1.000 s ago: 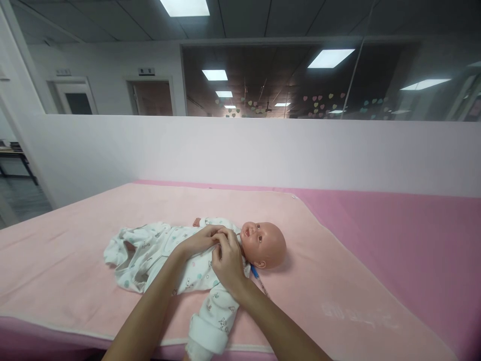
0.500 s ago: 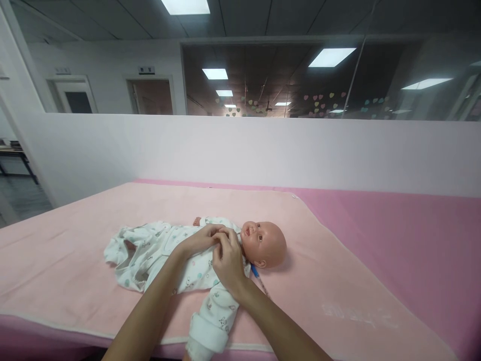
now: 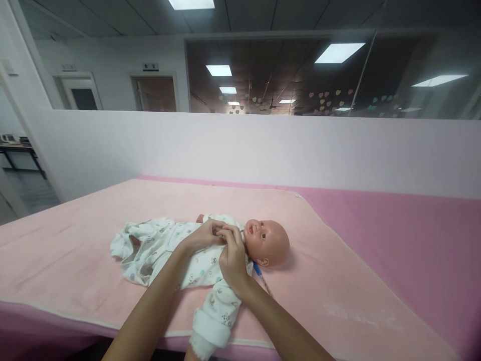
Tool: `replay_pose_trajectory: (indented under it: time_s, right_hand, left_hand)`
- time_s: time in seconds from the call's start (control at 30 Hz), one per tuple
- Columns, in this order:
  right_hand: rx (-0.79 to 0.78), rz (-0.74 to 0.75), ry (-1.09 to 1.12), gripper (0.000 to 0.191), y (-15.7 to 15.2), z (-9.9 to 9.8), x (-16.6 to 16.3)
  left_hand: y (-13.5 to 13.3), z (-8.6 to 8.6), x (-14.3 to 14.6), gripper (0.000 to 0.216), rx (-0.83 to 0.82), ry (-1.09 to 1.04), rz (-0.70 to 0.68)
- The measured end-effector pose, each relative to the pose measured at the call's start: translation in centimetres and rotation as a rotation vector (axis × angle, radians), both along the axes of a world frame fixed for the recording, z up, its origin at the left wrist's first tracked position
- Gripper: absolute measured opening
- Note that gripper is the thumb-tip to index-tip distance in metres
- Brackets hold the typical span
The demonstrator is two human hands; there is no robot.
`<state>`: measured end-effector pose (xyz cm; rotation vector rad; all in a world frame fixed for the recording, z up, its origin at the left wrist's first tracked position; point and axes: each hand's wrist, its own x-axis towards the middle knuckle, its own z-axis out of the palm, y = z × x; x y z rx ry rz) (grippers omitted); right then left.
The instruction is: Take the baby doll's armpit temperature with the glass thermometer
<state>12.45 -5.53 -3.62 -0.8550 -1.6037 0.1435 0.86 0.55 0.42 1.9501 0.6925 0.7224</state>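
Observation:
A baby doll point(image 3: 268, 243) lies on its back, head to the right, dressed in a white printed baby romper point(image 3: 205, 265). At the upper chest, close to the neck, my left hand point(image 3: 205, 236) has its fingertips bent onto the romper's front. My right hand point(image 3: 235, 258) meets it there, fingers curled and pinching the cloth near the collar. What exactly lies between the fingertips is hidden. One sleeve point(image 3: 218, 313) with a folded cuff reaches toward the front edge. The romper's legs lie flat and crumpled at the left.
A peach mat point(image 3: 330, 281) covers much of a pink surface point(image 3: 424, 245). Beside the doll's neck lies a blue-ended cord point(image 3: 257, 269). A low white wall point(image 3: 263, 150) runs behind, with glass above. At the far left stands a table point(image 3: 18, 148).
The view has shifted slightly, so everything sits a little further right. My right fingers have straightened somewhat and both hands stay at the romper's upper chest.

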Motion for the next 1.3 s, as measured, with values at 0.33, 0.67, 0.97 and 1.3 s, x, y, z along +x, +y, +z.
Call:
replay_pose_trajectory:
  time_s: [0.33,0.67,0.97,1.3]
  right_hand:
    - [0.021,-0.022,0.014,0.043,-0.3,0.6,-0.2]
    - [0.096,-0.041,-0.013,0.041,-0.1,0.0,-0.3]
    - [0.15,-0.02,-0.186,0.04,-0.4,-0.1,-0.5]
    - [0.125,-0.037,-0.408,0.017,-0.3,0.0,-0.7]
  left_hand:
    - [0.7,-0.2,-1.3,0.053,-0.218,-0.199,-0.068]
    - [-0.7,-0.1,-5.3,0.018,-0.068,-0.016,-0.03]
    - [-1.5,-0.7,-6.4,0.017,-0.004,0.043,0.004]
    - [-2.0,-0.2,-6.0,0.016,-0.089,0.035,0.042]
